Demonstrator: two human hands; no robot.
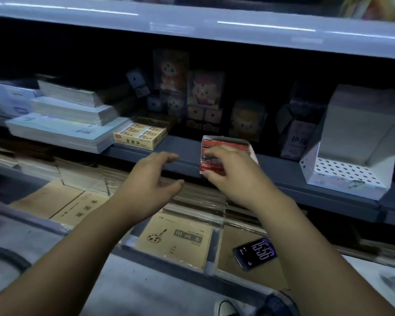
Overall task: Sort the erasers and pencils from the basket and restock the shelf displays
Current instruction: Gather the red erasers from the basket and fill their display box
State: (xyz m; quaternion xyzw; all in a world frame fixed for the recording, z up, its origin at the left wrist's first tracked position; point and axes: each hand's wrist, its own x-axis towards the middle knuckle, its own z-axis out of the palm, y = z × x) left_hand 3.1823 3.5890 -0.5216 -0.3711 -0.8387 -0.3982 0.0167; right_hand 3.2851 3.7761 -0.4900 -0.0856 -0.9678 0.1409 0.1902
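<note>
— Shop shelving in dim light fills the view. What sits on the middle shelf [146, 152] at the left?
— Stacks of pale notebooks [62, 124], piled in steps. Just beside the lowest stack stands a yellow eraser box [135, 142], open on top, with rows of wrapped erasers [149, 133] showing.
— And the left hand [151, 179]?
— It hovers in front of the shelf edge, between the yellow eraser box and a red box [228, 142]. Its grip is apart: fingers loose, thumb spread, holding nothing.
— Where is the red box?
— At the shelf's front lip, tilted toward the camera, with cartoon-printed boxes [205, 90] behind it. Its contents are too blurred to name.
— The right hand [233, 176]?
— Its grip is clamped on the red box, with fingers curled over the top face and thumb at the lower edge. Whether the box rests on the shelf or is lifted, I cannot tell.
— Further right?
— Lower down, brown exercise books [176, 240] lie flat, and 1 phone [255, 253] lies just right of them, reading 15:56. On the middle shelf stands a white dotted display carton [342, 174], well apart from the red box.
</note>
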